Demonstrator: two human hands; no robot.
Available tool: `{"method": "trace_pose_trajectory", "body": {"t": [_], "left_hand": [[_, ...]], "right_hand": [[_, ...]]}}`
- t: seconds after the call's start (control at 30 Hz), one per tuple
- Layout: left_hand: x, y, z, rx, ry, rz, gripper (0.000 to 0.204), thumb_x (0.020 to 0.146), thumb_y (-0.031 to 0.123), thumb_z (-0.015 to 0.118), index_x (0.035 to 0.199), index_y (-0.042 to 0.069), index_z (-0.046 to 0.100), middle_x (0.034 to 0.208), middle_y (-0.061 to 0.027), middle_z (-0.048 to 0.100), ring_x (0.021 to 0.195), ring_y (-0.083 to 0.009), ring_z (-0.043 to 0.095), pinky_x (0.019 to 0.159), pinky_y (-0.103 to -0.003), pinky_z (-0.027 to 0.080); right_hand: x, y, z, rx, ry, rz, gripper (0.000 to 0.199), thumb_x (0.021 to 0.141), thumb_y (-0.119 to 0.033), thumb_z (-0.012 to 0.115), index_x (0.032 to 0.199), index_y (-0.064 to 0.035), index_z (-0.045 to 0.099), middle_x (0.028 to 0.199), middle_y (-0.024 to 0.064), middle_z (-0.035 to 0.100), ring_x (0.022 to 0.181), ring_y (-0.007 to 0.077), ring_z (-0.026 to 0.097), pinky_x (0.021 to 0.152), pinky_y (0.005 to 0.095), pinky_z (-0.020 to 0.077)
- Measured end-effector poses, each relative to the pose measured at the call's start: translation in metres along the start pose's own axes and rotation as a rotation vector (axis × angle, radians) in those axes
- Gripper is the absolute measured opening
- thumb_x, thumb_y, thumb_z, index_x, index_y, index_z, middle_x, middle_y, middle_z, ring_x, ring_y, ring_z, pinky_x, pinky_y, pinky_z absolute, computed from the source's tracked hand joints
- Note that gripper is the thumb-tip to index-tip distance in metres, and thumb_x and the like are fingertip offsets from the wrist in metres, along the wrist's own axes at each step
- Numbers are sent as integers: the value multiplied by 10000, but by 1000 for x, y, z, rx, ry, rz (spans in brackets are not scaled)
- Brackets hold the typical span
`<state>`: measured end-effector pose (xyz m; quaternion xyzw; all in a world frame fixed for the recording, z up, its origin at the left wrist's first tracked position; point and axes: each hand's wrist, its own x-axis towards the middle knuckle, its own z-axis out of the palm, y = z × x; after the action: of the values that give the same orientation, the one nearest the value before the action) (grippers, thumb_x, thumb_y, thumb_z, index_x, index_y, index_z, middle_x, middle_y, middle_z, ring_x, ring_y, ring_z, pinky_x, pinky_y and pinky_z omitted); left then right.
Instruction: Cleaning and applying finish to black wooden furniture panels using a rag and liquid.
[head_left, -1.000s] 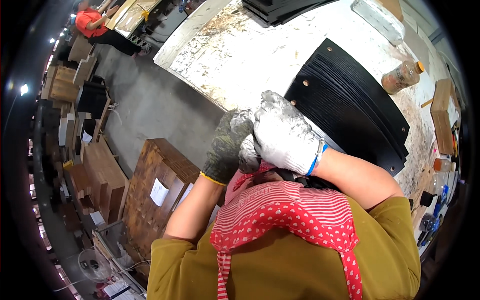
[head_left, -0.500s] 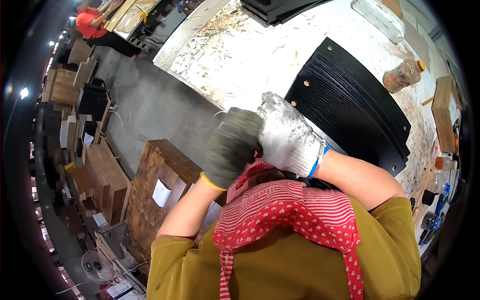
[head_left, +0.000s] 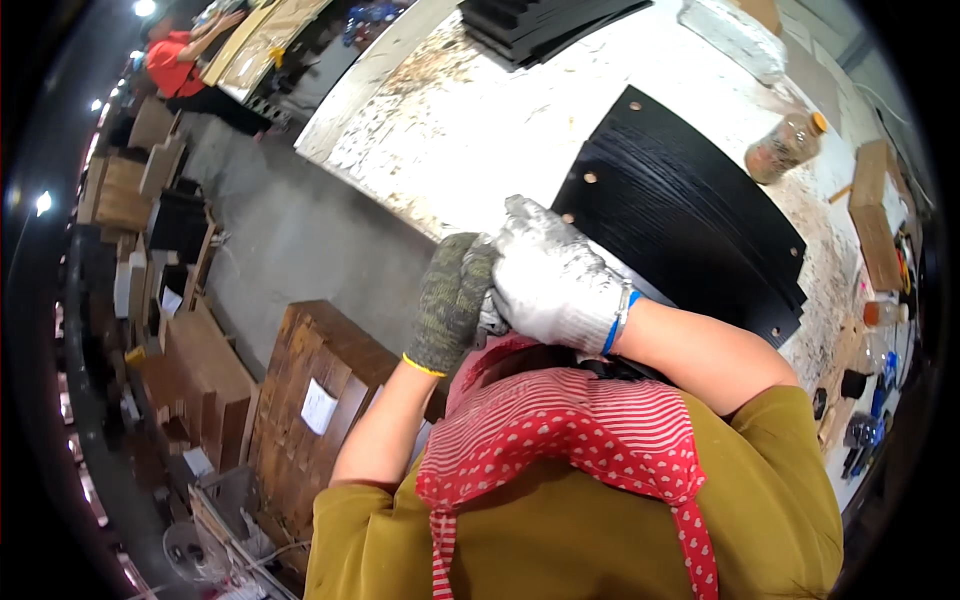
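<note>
On the white worktable (head_left: 430, 150), black curved panels (head_left: 690, 205) slant lengthwise toward lower right, nearer the right hand (head_left: 557, 280) than the left hand (head_left: 448, 305); fingers curl inward, held contents unclear.

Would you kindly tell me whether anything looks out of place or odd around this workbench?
The left hand wears a dark green glove while the right hand wears a smudged white glove, so the pair is mismatched. The white tabletop also has brown stains.
</note>
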<state>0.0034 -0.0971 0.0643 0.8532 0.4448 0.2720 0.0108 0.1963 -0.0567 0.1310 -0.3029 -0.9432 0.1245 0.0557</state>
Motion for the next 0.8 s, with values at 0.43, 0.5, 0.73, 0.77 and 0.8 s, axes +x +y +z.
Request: {"method": "trace_pose_trajectory", "body": {"t": [0.43, 0.5, 0.73, 0.77, 0.8], "left_hand": [[33, 8, -46, 394, -247, 238, 262, 963, 151, 564, 1206, 67, 611, 1067, -99, 683, 993, -232, 659, 851, -354, 525], [35, -14, -45, 329, -325, 38, 376, 911, 138, 602, 1283, 83, 575, 1114, -105, 673, 1031, -291, 649, 878, -381, 531], [20, 12, -37, 187, -346, 100, 396, 847, 109, 617, 1240, 58, 603, 1171, -155, 640, 1087, -380, 621, 909, -461, 527], [31, 1, -44, 165, -487, 140, 522, 824, 111, 618, 1336, 40, 551, 1279, -176, 597, 1190, -365, 587, 1014, -469, 491], [31, -14, -48, 166, -481, 135, 522, 824, 111, 618, 1336, 40, 551, 1279, -176, 597, 1190, -365, 587, 1014, -469, 491]], "right_hand": [[-13, 4, -4, -7, 185, -21, 281, 772, -228, 692, 957, -18, 705, 981, 158, 655, 1082, 310, 571, 1086, 455, 380], [-13, 4, -4, -15, 130, -23, 263, 766, -232, 698, 916, -16, 706, 954, 157, 650, 1062, 308, 574, 1072, 451, 393], [-13, 1, 6, 21, 328, -54, 294, 705, -209, 701, 916, -6, 727, 894, 126, 649, 1026, 290, 585, 1058, 418, 392], [-15, 2, 7, 104, 471, -34, 290, 705, -201, 697, 918, -7, 731, 890, 123, 651, 1024, 285, 586, 1051, 415, 395], [-14, 1, 5, 101, 468, -41, 290, 705, -201, 697, 918, -7, 731, 890, 123, 651, 1024, 285, 586, 1051, 415, 395]]}}
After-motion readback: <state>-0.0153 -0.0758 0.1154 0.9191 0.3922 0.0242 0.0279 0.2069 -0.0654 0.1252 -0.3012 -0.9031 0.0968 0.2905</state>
